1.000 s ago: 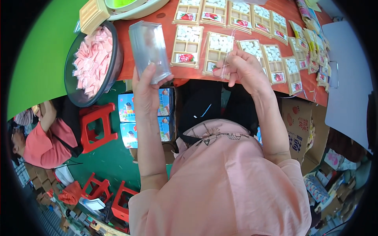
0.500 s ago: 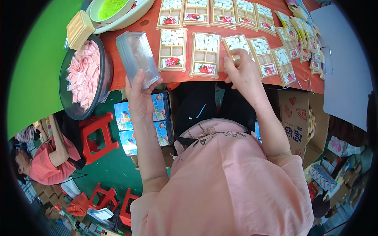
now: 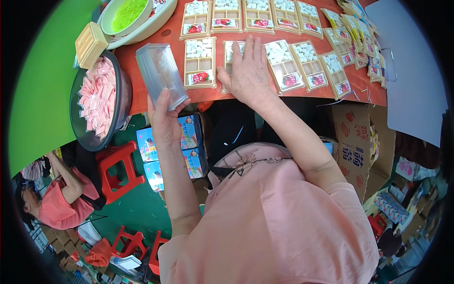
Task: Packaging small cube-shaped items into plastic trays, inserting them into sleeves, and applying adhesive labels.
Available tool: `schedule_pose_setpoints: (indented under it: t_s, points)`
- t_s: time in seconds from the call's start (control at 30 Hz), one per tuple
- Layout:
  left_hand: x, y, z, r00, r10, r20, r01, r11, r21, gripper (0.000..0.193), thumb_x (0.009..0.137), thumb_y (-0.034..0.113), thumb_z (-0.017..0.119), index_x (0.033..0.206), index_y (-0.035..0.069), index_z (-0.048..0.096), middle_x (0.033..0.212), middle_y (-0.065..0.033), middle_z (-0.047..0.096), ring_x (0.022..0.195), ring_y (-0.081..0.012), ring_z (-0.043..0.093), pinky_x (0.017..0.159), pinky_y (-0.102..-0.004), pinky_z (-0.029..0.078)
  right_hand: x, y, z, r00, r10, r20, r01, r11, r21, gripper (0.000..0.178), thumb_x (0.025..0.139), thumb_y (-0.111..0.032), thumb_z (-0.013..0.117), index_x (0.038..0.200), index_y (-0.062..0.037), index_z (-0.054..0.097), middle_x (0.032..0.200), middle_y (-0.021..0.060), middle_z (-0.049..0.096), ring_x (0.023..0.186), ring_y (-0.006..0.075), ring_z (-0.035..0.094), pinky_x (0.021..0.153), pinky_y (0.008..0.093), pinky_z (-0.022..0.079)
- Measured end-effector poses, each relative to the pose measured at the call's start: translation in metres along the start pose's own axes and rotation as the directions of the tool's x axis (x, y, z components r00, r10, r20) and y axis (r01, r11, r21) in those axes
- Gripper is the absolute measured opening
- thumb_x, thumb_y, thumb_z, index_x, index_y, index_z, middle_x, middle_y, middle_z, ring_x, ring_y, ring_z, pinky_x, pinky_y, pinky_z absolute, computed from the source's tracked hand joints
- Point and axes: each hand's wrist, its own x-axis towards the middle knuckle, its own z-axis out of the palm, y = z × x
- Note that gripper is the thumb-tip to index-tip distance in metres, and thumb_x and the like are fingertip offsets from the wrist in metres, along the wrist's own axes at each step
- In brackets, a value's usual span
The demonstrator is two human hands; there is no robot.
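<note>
My left hand [image 3: 165, 118] grips a stack of clear plastic lids [image 3: 162, 78], held up at the front edge of the red table. My right hand [image 3: 249, 71] lies with fingers stretched over a beige compartment tray [image 3: 227, 87] in the front row, hiding most of it. Left of it stands another tray [image 3: 199, 64] with white cubes at the top, bare compartments in the middle and a strawberry-printed packet below. The tray just right of my hand [image 3: 284, 66] has a glossy surface like a clear cover. More such trays [image 3: 309, 66] continue rightward.
A dark tub [image 3: 124, 90] of pink packets stands at the left, with beige trays [image 3: 91, 45] stacked by its rim. Behind is a white basin [image 3: 163, 21] holding a bowl of green strands. Yellow packets [image 3: 362, 38] pile at the right. A cardboard box [image 3: 352, 137] stands below the table.
My right hand has moved left from the third front tray to the second and flattened over it. My left hand still holds the lids. The view has shifted slightly.
</note>
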Motion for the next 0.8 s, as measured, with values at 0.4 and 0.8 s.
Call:
schedule_pose_setpoints:
  t_s: [0.4,0.8]
  points:
    - [-0.021,0.012,0.019,0.989,-0.051,0.141,0.063,0.995,-0.083,0.047,0.099,0.034,0.058,0.130,0.001,0.048,0.107,-0.0117,0.067,0.087,-0.0212,0.070,0.066,-0.0338,0.062,0.007,-0.027,-0.071,0.987,-0.119,0.108,-0.041,0.462,0.886,0.022,0.094,-0.020,0.068,0.105,-0.0006,0.065,0.102,0.0084,0.065,0.095,0.0170,0.062,0.084,0.0298,0.050]
    - [-0.034,0.002,0.021,0.937,-0.166,0.307,0.205,0.974,-0.099,0.055,0.097,0.044,0.060,0.132,0.005,0.047,0.107,-0.0075,0.065,0.091,-0.0166,0.068,0.065,-0.0289,0.057,0.015,-0.042,-0.061,0.730,-0.348,0.588,-0.683,-0.378,0.624,0.019,0.096,-0.015,0.066,0.101,0.0035,0.069,0.079,0.0099,0.070,0.044,0.0120,0.055,0.039,0.0216,0.043]
